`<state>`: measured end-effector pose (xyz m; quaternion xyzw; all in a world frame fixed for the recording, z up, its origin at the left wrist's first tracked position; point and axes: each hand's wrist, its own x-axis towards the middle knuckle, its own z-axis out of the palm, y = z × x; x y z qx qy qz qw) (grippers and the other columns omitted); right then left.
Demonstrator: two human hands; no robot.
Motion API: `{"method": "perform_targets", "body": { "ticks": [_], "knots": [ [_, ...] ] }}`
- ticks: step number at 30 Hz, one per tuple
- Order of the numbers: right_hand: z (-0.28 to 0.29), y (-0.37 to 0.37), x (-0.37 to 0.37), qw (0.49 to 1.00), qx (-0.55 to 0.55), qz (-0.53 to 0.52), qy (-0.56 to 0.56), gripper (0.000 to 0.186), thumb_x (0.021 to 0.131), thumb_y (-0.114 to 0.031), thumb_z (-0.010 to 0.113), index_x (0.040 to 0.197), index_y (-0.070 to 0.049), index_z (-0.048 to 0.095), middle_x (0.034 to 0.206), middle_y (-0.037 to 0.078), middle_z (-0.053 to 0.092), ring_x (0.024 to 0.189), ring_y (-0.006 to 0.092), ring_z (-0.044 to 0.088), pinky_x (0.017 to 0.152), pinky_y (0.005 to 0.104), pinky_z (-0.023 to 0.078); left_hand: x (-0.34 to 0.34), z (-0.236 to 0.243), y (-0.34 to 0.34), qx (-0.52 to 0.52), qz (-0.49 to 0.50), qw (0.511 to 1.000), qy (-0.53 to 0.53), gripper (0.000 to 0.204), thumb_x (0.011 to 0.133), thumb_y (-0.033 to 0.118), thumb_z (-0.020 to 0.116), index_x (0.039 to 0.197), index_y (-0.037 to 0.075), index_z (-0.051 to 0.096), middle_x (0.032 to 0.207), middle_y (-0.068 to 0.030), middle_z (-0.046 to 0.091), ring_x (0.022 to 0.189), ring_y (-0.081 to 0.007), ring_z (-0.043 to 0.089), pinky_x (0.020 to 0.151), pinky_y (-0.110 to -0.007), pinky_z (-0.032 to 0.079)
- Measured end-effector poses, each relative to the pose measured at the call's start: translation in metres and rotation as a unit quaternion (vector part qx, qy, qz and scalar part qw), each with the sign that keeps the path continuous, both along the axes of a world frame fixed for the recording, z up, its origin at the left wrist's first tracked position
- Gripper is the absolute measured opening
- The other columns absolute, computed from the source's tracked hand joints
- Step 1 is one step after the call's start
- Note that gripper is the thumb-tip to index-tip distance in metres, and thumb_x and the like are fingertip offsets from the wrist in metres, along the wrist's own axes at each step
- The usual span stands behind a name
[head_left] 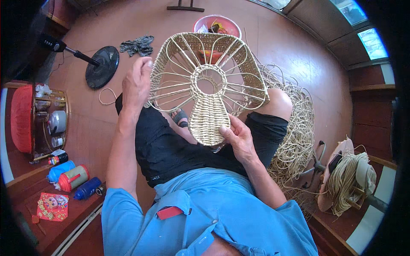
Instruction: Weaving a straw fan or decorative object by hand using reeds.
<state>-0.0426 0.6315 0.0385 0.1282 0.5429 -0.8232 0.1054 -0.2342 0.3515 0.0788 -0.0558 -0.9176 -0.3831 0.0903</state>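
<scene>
A pale woven rope basket [252, 64] rests across my knees. It has a wide braided side band, looped open spokes and a braided ring in the middle. From that ring a densely woven, paddle-shaped panel [209, 121] extends towards me. My right hand [239, 138] grips the panel's lower right edge, thumb on top and fingers behind. At the basket's left edge, my left hand [137, 83] is closed with its fingers curled against the rim; its thumb and what lies under the fingers are hidden.
Loose rope [294, 132] lies heaped right of my knee, and a rope coil [348, 181] hangs on a stand farther right. Beyond the basket sits a pink basin [230, 26]. At left are a fan's round base [102, 67], dark cloth [137, 45], a shelf rack [55, 123] and several bottles [73, 178].
</scene>
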Motion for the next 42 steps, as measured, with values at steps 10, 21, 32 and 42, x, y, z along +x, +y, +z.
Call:
{"method": "perform_targets", "body": {
  "ticks": [10,21,32,42],
  "knots": [
    [0.011,0.005,-0.001,0.999,0.016,0.028,-0.023,0.055,0.108,-0.024,0.068,0.155,0.000,0.052,0.117,0.005,0.078,0.084,0.0048,0.069,0.061,0.0192,0.050,0.128,-0.025,0.027,-0.071,-0.139,0.983,0.096,0.013,0.097,0.005,0.068,0.109,0.001,0.071,0.103,-0.0159,0.071,0.095,-0.0348,0.071,0.085,-0.045,0.057],
    [0.029,0.000,-0.011,1.000,-0.002,0.019,-0.001,0.049,0.108,-0.019,0.065,0.149,0.006,0.056,0.121,0.010,0.076,0.092,0.0111,0.074,0.076,0.0242,0.062,0.120,-0.072,0.014,-0.288,-0.172,0.940,0.061,0.019,0.084,0.005,0.068,0.102,0.003,0.073,0.107,-0.0141,0.070,0.110,-0.0323,0.062,0.109,-0.047,0.045],
    [0.060,0.037,-0.053,0.990,0.044,-0.119,0.055,0.064,0.119,-0.044,0.034,0.155,0.005,0.050,0.129,0.020,0.074,0.114,0.0248,0.072,0.100,0.0407,0.057,0.043,0.043,0.032,-0.244,-0.180,0.905,0.297,0.011,0.088,0.015,0.072,0.095,0.009,0.067,0.099,-0.0084,0.065,0.105,-0.0302,0.063,0.104,-0.047,0.046],
    [0.121,0.002,-0.052,0.636,0.700,0.033,0.324,0.046,0.094,-0.026,0.076,0.135,-0.007,0.068,0.128,0.013,0.072,0.123,0.0307,0.066,0.107,0.0481,0.048,0.041,0.117,0.090,-0.217,-0.386,0.850,0.284,0.012,0.086,0.014,0.071,0.094,0.007,0.067,0.098,-0.0094,0.063,0.099,-0.0289,0.064,0.090,-0.043,0.054]
  ]
}}
